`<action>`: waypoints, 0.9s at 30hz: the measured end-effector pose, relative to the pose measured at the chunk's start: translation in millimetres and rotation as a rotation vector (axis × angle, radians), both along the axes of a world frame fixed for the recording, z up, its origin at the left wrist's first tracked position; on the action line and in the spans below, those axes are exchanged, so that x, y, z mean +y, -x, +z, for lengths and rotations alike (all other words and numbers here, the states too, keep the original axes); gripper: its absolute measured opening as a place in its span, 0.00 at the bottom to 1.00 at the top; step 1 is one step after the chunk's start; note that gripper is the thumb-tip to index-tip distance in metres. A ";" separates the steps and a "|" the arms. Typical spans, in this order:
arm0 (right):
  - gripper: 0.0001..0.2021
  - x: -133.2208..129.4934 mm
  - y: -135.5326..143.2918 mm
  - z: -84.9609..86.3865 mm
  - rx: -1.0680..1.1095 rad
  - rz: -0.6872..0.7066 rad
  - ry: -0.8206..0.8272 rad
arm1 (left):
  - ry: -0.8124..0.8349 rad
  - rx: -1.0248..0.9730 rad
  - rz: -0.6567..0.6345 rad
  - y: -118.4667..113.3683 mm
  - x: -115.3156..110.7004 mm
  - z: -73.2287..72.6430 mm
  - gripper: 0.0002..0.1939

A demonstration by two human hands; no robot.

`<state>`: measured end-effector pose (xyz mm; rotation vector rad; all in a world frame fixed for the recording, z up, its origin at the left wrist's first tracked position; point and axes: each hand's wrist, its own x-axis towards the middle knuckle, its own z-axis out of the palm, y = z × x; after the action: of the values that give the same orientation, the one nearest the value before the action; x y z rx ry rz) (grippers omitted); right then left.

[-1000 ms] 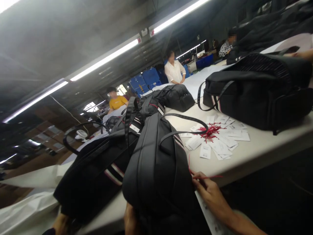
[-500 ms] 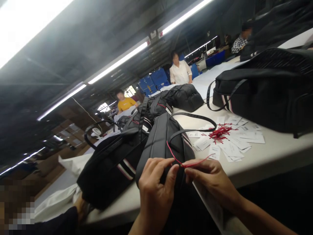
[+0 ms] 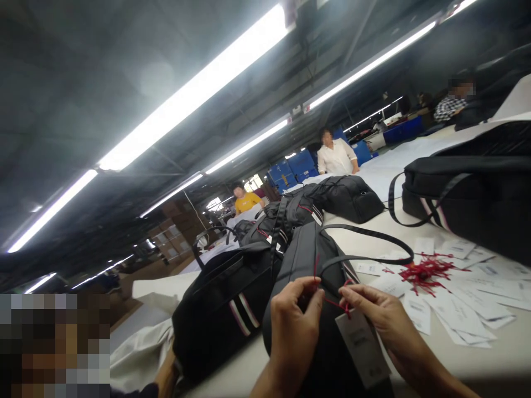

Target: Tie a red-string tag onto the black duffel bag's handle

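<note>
My left hand (image 3: 296, 326) pinches one end of a red cord (image 3: 332, 302) between thumb and fingertips. My right hand (image 3: 384, 318) is closed on the same cord, a short way to the right. From the cord by my right fingers hangs a white hang tag (image 3: 360, 345) with print on it. Both hands are above a black bag (image 3: 296, 260) with a long strap, which lies on the table below them. Right of my right hand, white tags (image 3: 460, 304) are fanned out with their red cords (image 3: 429, 272) bunched in the middle.
A black bag with striped trim (image 3: 219, 309) lies to the left, a co-worker's hand (image 3: 166, 370) at its near end. More black bags (image 3: 350, 196) stand farther back, and a large one (image 3: 477, 199) at right. Several people are beyond the pale table (image 3: 450, 365).
The view has shifted, so the scene sits lower and farther right. The white tag now hangs in sight below my right hand. Both hands still pinch the red cord.
</note>
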<state>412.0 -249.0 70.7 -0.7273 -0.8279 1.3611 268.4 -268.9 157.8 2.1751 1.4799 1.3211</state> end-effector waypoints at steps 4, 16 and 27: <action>0.25 33.9 2.4 -1.5 -0.028 -0.070 0.015 | 0.028 0.024 0.058 4.6 26.6 10.9 0.06; 0.18 85.0 18.0 28.7 -0.366 -0.116 -0.355 | 0.277 -0.141 -0.096 16.8 114.3 18.7 0.07; 0.21 80.7 24.0 28.2 -0.070 0.066 -0.249 | 0.325 -0.308 -0.287 19.9 109.8 9.5 0.13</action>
<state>388.0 -168.3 98.9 -0.5598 -1.0640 1.2685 248.5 -159.1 167.3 1.8017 1.1255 1.1600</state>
